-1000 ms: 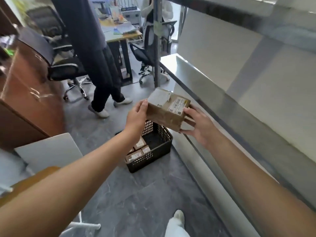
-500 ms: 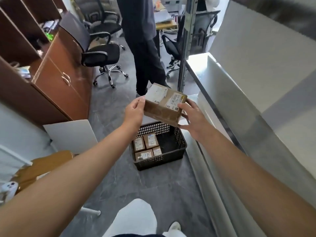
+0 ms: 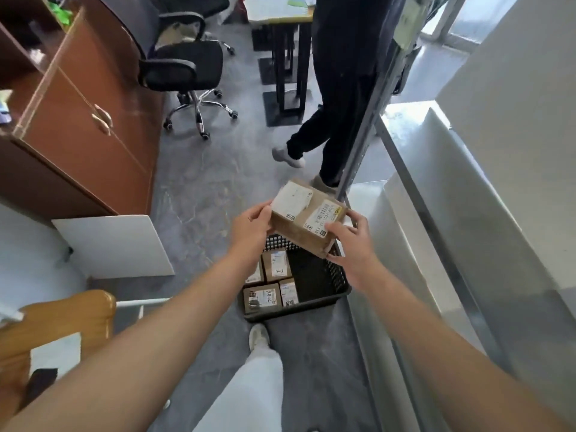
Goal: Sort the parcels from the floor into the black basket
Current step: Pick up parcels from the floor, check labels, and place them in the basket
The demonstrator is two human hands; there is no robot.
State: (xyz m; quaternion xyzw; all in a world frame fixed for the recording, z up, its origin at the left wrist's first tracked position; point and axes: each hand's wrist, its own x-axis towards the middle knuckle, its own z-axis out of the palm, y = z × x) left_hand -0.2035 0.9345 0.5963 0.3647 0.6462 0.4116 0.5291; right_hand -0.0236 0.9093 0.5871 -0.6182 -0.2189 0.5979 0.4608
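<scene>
There is one view only. The wide-angle camera sits on the person's head and faces forward and steeply down. It looks from near above at the grey marbled floor (image 3: 199, 188) and the black perforated plastic basket (image 3: 311, 304).

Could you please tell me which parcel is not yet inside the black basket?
The large parcel with two white labels, held by the left hand and right hand above the basket; the four smaller parcels lie inside it.

matt cardboard parcel (image 3: 307, 218), perforated plastic basket (image 3: 338, 283)
</scene>
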